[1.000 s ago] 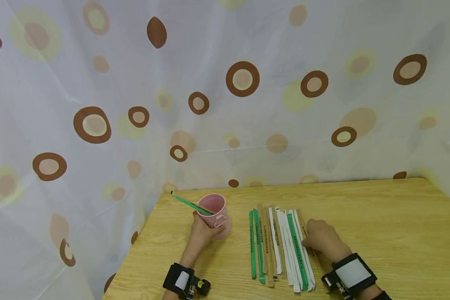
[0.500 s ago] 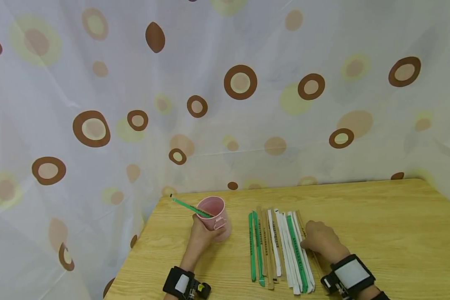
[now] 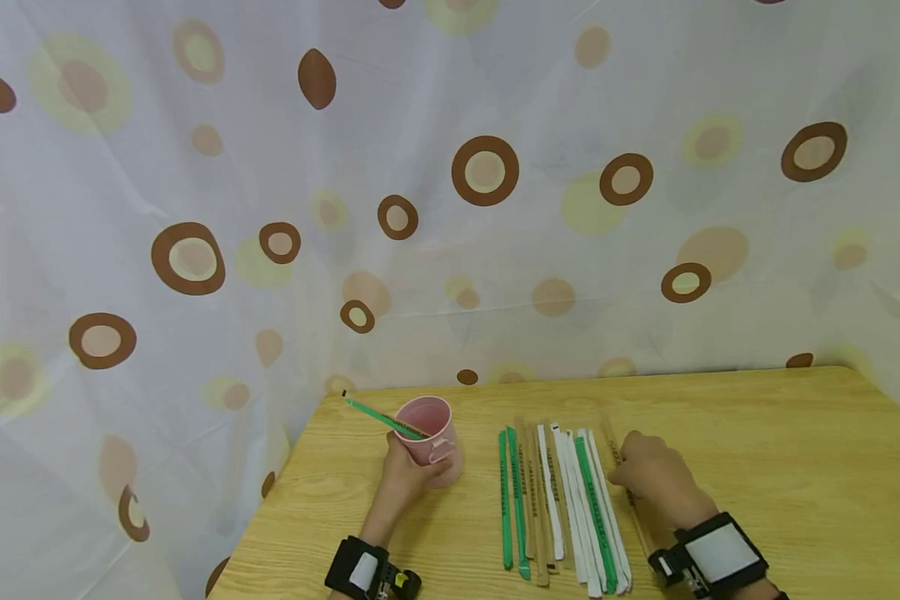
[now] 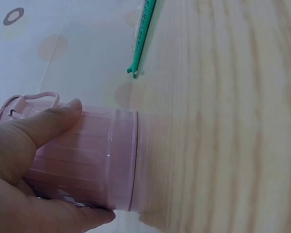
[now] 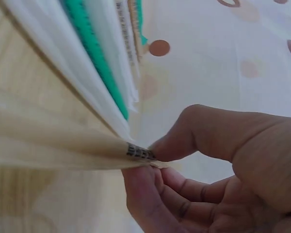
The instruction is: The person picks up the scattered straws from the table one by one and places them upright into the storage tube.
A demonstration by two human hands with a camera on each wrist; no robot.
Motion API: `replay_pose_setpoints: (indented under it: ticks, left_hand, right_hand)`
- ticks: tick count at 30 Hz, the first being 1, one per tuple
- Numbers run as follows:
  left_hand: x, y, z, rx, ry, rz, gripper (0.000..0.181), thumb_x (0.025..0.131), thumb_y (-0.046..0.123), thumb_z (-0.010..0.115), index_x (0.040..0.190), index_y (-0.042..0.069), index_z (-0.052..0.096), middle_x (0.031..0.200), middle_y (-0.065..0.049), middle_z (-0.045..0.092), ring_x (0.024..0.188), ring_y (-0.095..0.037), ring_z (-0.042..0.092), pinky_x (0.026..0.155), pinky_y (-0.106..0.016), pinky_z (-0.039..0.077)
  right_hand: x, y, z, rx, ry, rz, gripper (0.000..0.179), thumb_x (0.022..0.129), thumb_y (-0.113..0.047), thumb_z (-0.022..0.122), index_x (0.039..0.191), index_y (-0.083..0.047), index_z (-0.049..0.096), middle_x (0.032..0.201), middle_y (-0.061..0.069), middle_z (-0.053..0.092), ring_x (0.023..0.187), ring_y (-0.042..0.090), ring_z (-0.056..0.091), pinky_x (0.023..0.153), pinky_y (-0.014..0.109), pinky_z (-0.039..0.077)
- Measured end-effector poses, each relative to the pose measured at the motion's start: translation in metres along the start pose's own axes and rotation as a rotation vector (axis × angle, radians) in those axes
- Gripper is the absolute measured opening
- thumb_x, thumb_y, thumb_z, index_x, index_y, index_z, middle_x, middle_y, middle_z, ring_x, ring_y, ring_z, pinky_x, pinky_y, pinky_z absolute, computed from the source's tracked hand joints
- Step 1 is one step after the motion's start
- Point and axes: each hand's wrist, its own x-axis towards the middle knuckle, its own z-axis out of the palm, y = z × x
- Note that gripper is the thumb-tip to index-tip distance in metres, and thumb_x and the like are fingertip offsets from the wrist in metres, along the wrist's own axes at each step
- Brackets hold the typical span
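My left hand [image 3: 408, 472] grips a pink cup [image 4: 87, 155] with a small handle, thumb on one side and fingers on the other. The cup stands upright on the table. A green paper-wrapped straw [image 3: 375, 412] leans out over its rim to the left, a brown one partly visible beside it. My right hand [image 3: 662, 477] pinches a brown paper-wrapped straw [image 5: 63, 148] between thumb and fingers, just right of the row. That row holds several wrapped straws: green [image 3: 506, 500] at the left, brown [image 3: 540, 517] in the middle, mostly white [image 3: 581, 517] at the right.
The wooden table [image 3: 787, 483] reaches back to a white curtain [image 3: 420, 100] with brown and yellow dots. Another curtain fold hangs along the table's left edge. Both wrists wear black straps with small cameras.
My right hand has shifted slightly right, and the brown straw it pinches now lies apart from the white ones. My left hand stays on the cup.
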Motion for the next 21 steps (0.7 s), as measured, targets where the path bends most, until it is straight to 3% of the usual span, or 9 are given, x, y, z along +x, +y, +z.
replay_pose_setpoints:
  ticks: [6,21]
  left_hand:
    - [0.000,0.001,0.000,-0.004,0.006,0.010,0.093,0.066,0.019,0.083,0.132,-0.004,0.022,0.126,-0.024,0.045,0.119,-0.034,0.045,0.099,-0.046,0.037]
    - [0.000,0.000,0.000,-0.033,-0.021,-0.017,0.094,0.067,0.021,0.082,0.135,-0.002,0.021,0.129,-0.022,0.044,0.121,-0.032,0.043,0.099,-0.046,0.037]
  right_hand:
    - [-0.001,-0.008,-0.020,0.028,0.069,-0.002,0.037,0.079,-0.020,0.061,0.102,0.007,0.050,0.076,0.006,0.056,0.055,0.018,0.046,0.047,0.032,0.037]
    - [-0.009,-0.023,-0.044,0.137,0.319,-0.077,0.036,0.082,-0.019,0.057,0.110,0.000,0.045,0.089,0.008,0.057,0.064,0.016,0.052,0.052,0.033,0.042]
